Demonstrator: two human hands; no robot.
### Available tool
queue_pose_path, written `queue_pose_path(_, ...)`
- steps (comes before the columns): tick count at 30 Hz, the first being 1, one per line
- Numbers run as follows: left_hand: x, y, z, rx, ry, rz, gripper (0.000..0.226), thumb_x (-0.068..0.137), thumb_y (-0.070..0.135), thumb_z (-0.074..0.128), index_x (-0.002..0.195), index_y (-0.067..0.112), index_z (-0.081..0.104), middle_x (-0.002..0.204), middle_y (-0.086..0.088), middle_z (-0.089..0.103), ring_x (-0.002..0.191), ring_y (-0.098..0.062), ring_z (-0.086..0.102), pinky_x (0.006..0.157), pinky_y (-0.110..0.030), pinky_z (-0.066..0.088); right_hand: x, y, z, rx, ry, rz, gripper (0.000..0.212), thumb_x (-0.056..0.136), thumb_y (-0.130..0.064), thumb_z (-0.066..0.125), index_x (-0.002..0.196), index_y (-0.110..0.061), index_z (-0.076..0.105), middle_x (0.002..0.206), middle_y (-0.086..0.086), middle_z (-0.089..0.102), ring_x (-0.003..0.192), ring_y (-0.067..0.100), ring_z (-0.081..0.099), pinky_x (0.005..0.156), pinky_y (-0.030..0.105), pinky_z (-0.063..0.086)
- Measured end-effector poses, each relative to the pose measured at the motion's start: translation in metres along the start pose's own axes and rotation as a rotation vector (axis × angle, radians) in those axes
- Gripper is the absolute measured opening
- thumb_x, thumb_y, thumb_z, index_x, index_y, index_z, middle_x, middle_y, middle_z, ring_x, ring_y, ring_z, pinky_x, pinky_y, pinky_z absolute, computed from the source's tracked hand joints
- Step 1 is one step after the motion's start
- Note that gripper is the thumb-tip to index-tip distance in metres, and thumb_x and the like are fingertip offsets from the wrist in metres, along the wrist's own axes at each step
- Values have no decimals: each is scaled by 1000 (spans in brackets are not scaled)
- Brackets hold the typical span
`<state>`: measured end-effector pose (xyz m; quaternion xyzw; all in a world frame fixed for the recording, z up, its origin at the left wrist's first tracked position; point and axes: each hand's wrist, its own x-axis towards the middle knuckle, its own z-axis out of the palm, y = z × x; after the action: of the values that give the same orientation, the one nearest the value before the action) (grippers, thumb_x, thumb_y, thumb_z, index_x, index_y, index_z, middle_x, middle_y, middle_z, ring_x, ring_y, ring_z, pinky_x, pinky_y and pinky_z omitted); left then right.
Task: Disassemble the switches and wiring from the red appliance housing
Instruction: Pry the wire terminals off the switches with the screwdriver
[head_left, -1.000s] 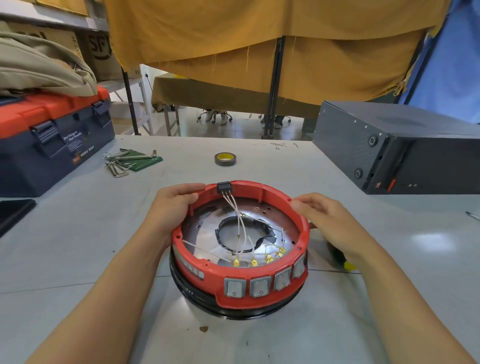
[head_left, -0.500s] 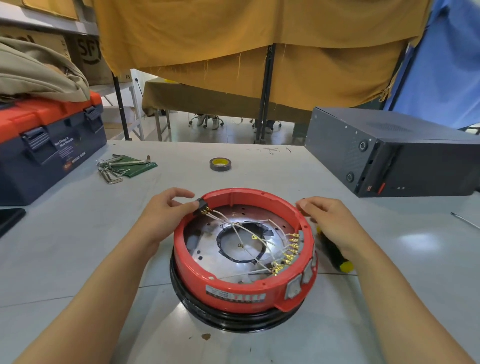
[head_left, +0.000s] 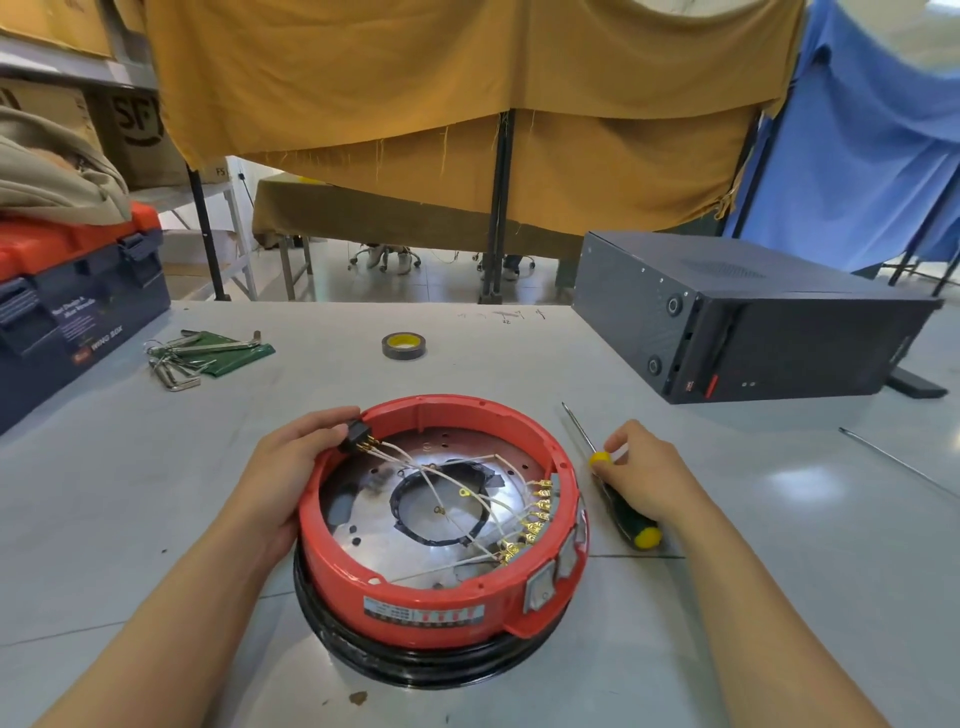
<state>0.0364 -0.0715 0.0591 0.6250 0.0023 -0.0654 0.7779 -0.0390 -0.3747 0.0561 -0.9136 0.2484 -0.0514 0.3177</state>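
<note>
Round red plastic appliance housing (head_left: 441, 597) sits near-centre on the grey desk (head_left: 156, 493), now rotated so its rocker switches (head_left: 540, 590) face near-right. Left hand (head_left: 291, 467) grips the left rim at the black connector (head_left: 357, 435); right hand (head_left: 641, 470) has left the rim and closes on the green-yellow screwdriver (head_left: 623, 514) beside it. Open desk all round; black computer case (head_left: 753, 338) far right, blue toolbox (head_left: 67, 317) far left.

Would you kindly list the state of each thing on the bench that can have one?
Red housing: open on top, resting on a black ring, wires still attached inside.
Black connector: at the rim, pinched by the left hand.
Rocker switches: still mounted in the housing wall.
Screwdriver: lying on the table, right hand closing on its handle.
Toolbox: lid shut.
Tape roll: lying flat.
</note>
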Motion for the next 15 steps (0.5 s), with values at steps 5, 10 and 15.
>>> queue_pose_path(5, -1, 1, 1, 23, -2, 2, 25, 91, 2, 50, 99, 13, 71, 94, -12, 73, 82, -25, 69, 76, -35, 56, -9, 1, -10, 391, -41, -62, 3, 96, -24, 56, 98, -24, 53, 92, 10, 65, 73, 16, 60, 58, 26, 48)
queue_pose_path(10, -2, 1, 2, 12, 0, 1, 25, 90, 1, 49, 98, 12, 71, 96, -13, 73, 85, -26, 68, 78, -36, 53, -20, -13, -28, 1109, -299, -198, 20, 94, -14, 53, 98, -19, 71, 90, 16, 71, 69, 15, 63, 61, 22, 54)
queue_pose_path(15, -2, 1, 1, -10, -1, 1, 25, 90, 0, 50, 97, 11, 71, 95, -14, 73, 83, -26, 67, 76, -35, 53, -24, -29, -30, 1406, -524, -171, 25, 85, -17, 58, 103, -9, 74, 102, 23, 69, 70, 15, 65, 61, 19, 56)
